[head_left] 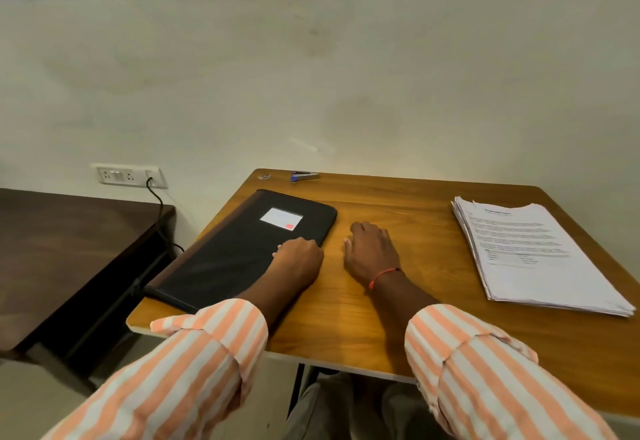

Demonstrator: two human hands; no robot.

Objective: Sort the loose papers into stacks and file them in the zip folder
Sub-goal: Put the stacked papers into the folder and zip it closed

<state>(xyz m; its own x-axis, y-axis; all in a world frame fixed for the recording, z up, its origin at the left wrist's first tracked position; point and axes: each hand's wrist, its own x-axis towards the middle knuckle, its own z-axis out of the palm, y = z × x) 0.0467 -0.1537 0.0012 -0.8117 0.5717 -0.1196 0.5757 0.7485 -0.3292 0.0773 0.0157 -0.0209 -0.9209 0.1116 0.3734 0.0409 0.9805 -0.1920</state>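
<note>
A black zip folder (pixel 242 249) with a white label lies closed on the left half of the wooden table (pixel 398 318). My left hand (pixel 299 259) rests on the folder's right edge, fingers loosely curled and holding nothing. Just right of the folder, my right hand (pixel 372 252) lies on the bare table with loosely curled fingers, a red thread round the wrist. A stack of printed papers (pixel 530 252) sits at the table's right side, well away from both hands.
A blue and silver stapler (pixel 304 176) lies at the table's far edge by the wall. A dark lower table (pixel 69 249) stands to the left, below a wall socket (pixel 128 175) with a black cable plugged in.
</note>
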